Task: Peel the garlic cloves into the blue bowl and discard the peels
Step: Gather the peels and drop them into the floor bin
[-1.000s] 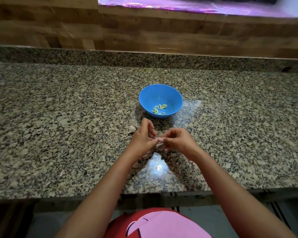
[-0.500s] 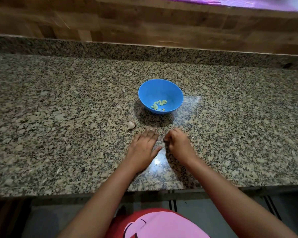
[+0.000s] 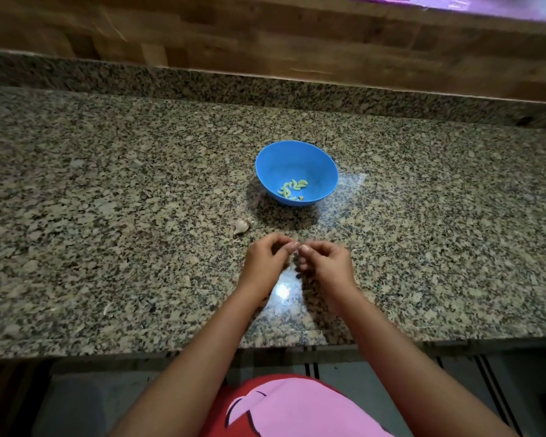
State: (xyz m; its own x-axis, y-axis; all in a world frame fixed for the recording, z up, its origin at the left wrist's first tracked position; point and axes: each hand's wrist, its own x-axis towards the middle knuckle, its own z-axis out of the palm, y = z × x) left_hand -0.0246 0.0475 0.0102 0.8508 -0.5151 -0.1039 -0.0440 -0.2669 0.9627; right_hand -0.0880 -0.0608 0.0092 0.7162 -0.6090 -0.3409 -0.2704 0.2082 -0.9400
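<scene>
Both hands meet low over the counter (image 3: 108, 190), the left hand (image 3: 264, 263) and right hand (image 3: 327, 263) with fingers curled, tips touching. I cannot tell whether they pinch anything. An unpeeled garlic piece (image 3: 241, 227) lies just beyond the left fingers. Farther back, the blue bowl (image 3: 281, 164) holds peeled cloves (image 3: 292, 189).

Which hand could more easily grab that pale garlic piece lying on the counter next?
Left, probably. The pale papery garlic piece lies on the speckled granite counter just beyond the left hand; the right hand is farther off and would cross over it.
</scene>
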